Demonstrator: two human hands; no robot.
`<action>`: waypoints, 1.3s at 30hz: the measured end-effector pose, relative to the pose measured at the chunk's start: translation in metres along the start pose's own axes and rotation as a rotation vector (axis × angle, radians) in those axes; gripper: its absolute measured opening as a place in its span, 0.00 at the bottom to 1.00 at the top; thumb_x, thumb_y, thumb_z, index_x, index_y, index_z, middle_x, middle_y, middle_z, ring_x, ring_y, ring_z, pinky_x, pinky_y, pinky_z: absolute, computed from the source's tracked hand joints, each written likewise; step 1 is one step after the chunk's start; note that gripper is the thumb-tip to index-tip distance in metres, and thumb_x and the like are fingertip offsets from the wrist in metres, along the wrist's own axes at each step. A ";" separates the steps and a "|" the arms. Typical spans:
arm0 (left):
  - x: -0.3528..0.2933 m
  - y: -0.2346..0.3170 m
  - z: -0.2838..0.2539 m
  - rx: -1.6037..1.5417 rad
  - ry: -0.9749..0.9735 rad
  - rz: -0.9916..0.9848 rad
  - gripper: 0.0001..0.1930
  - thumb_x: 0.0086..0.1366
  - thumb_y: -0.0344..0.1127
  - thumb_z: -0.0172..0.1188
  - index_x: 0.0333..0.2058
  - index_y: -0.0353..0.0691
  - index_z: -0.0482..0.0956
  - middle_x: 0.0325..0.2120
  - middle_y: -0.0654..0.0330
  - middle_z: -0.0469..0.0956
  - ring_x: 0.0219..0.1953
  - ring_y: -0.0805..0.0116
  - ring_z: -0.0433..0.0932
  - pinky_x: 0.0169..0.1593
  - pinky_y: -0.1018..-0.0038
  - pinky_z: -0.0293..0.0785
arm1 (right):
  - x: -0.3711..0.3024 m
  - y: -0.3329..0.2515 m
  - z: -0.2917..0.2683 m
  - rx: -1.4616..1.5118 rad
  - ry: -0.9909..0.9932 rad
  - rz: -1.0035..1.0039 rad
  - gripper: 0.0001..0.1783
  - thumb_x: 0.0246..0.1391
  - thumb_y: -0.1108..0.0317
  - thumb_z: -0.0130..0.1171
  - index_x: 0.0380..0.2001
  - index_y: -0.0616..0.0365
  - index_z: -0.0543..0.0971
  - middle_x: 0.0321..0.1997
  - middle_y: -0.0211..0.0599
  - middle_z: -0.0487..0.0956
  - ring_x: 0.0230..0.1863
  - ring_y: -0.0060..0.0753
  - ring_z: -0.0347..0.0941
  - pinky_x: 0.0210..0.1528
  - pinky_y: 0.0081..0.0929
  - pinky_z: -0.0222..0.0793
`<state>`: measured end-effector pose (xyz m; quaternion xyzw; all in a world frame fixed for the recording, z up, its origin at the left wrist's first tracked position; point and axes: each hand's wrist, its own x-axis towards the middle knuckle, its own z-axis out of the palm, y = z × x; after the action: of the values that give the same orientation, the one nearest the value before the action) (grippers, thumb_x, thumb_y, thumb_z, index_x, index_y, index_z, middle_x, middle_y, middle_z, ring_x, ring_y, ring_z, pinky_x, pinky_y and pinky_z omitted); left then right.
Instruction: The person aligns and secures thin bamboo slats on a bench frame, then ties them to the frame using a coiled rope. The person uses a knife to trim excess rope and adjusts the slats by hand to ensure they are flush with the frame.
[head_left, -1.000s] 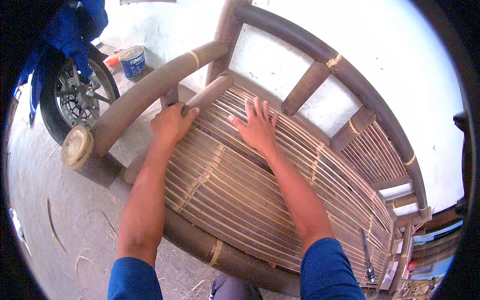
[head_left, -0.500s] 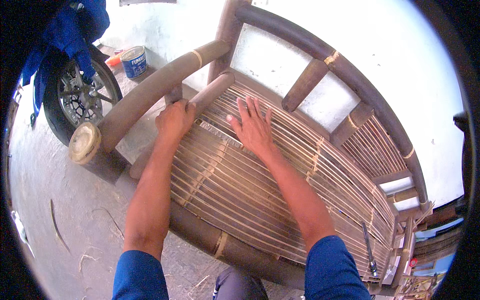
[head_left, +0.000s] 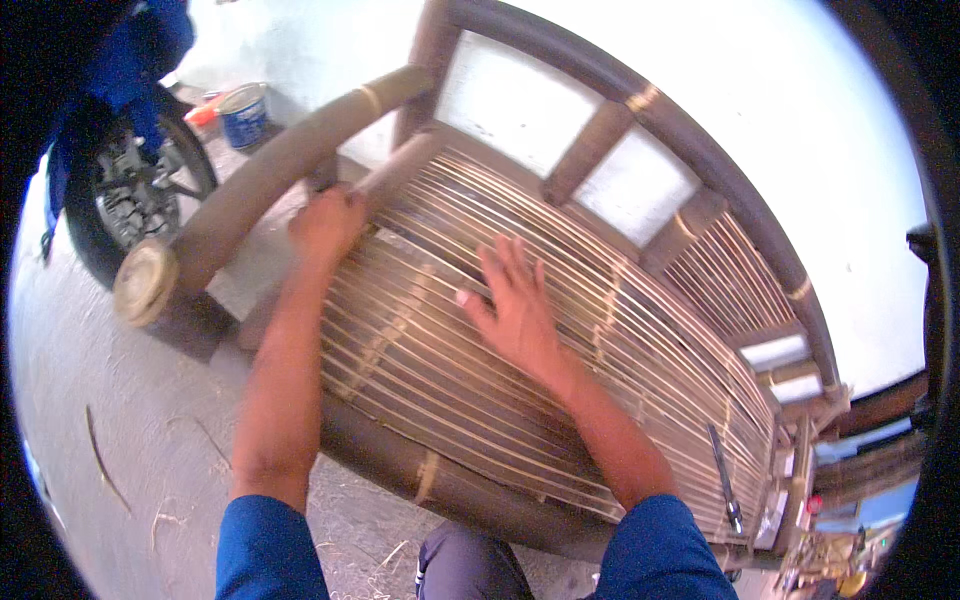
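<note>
A brown bamboo bench (head_left: 375, 440) stands before me, its seat made of thin split-bamboo slats (head_left: 450, 340). My left hand (head_left: 328, 228) is closed at the left end of the seat, its fingers curled on the bamboo side rail (head_left: 405, 165). Whether a slat end is also in its grip is hidden. My right hand (head_left: 517, 315) lies open on the slats left of the seat's middle, fingers spread, holding nothing. Farther right on the seat rests a long dark tool with a metal end (head_left: 725, 480); its kind is unclear.
The bench's round armrest (head_left: 300, 150) rises beyond my left hand, and its backrest (head_left: 645, 105) stands along the white wall. A motorcycle wheel (head_left: 140, 190) and a blue can (head_left: 242, 115) are at the far left. Bamboo scraps (head_left: 105, 460) lie on the floor.
My right hand has moved toward me over the slats. A gap between slats near my hands looks narrower. My left hand keeps its place at the rail; the whole view has shifted slightly.
</note>
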<state>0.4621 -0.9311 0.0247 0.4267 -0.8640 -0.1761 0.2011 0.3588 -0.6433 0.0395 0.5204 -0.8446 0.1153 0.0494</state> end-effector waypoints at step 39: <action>-0.199 0.112 0.017 0.239 -0.072 0.256 0.47 0.68 0.72 0.45 0.71 0.39 0.60 0.73 0.38 0.51 0.76 0.40 0.47 0.76 0.46 0.38 | -0.115 0.098 -0.032 0.046 0.132 0.266 0.43 0.64 0.37 0.53 0.70 0.57 0.66 0.77 0.51 0.59 0.80 0.56 0.46 0.75 0.70 0.40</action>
<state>0.4896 -0.7036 0.0240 0.3273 -0.9327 -0.0603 0.1386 0.3221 -0.4934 0.0329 0.3964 -0.8981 0.1740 0.0770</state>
